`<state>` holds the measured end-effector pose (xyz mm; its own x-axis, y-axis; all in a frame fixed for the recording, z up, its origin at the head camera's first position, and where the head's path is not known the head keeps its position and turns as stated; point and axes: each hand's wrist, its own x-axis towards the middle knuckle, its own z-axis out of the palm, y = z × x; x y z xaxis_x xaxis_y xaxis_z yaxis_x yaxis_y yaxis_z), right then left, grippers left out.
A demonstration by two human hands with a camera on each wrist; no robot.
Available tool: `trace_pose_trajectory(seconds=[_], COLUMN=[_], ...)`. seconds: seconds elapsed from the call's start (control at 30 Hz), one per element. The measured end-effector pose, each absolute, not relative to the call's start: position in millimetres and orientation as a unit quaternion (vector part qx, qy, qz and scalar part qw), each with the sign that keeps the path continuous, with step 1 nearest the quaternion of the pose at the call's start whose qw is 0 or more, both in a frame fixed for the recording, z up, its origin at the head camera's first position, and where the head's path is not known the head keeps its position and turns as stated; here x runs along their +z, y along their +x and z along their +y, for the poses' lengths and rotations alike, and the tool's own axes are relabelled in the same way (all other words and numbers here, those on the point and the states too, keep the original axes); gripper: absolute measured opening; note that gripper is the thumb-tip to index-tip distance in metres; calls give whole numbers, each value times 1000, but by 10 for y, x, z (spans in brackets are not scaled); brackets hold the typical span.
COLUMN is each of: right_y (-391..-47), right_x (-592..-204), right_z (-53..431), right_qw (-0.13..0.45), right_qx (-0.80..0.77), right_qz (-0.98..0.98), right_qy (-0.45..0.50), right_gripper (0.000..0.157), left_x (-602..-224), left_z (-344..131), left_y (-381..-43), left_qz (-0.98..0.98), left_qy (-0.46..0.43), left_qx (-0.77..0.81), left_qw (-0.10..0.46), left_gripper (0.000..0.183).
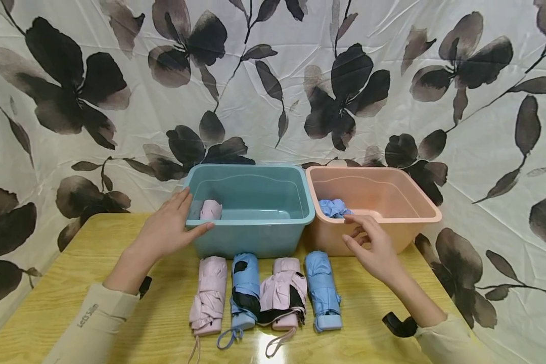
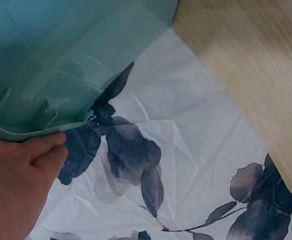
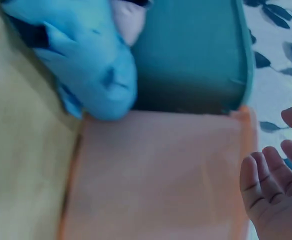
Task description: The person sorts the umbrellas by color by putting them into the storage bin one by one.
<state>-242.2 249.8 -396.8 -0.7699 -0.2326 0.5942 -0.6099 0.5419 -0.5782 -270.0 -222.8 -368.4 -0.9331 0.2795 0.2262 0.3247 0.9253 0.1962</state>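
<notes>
My left hand (image 1: 168,225) rests against the left end of a teal bin (image 1: 250,237), fingers extended along its outer side and thumb by the front rim. At the front rim of a peach bin (image 1: 359,235) is my right hand (image 1: 373,250), fingers loosely bent and nothing in them. Inside the teal bin lies a rolled pink umbrella (image 1: 211,210); bunched blue fabric (image 1: 334,208) shows in the peach one. In front, folded umbrellas stand in a row: a pink one (image 1: 209,296), a blue one (image 1: 244,293), a looser pink one (image 1: 283,293) and another blue one (image 1: 323,290).
The two bins stand side by side at the back of a wooden table (image 1: 159,323). Behind them hangs a white cloth (image 1: 264,136) with dark flowers. Wrist straps (image 1: 399,324) show near the sleeves. Cord loops (image 1: 279,344) trail from some umbrella handles toward the front.
</notes>
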Motion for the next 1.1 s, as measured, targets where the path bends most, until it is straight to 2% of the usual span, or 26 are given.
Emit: trace_pose_trajectory(seconds=[0.17,0.37,0.47,0.8,1.1], right_y=[-2297,-2249,-2259,-2358,-2406], right_x=[-4230,-4501,-4586,-4711,-4726], right_z=[2479,2422,2391,2236,2095], right_qw=[175,58,23,-38,-44], right_qx=[380,305,261,263,286], right_qz=[-872,-921,-936,-942,-942], right_qy=[255,235,235,206,171], right_gripper=[49,70,78,100,108], left_x=[-3703,-3694,-3698,-3721,-3709], left_z=[-2232,-2229,-2227,-2226,-2223], left_y=[-2695,-2704,-2704,-2713,-2705], left_qz=[-976,-976,-977,-978,-977], left_qy=[-153,-155,-154,-152,-152], left_qx=[-118,-115,-115,-110,-112], left_qw=[98,98,97,94,97], left_gripper=[107,107,107,107,107])
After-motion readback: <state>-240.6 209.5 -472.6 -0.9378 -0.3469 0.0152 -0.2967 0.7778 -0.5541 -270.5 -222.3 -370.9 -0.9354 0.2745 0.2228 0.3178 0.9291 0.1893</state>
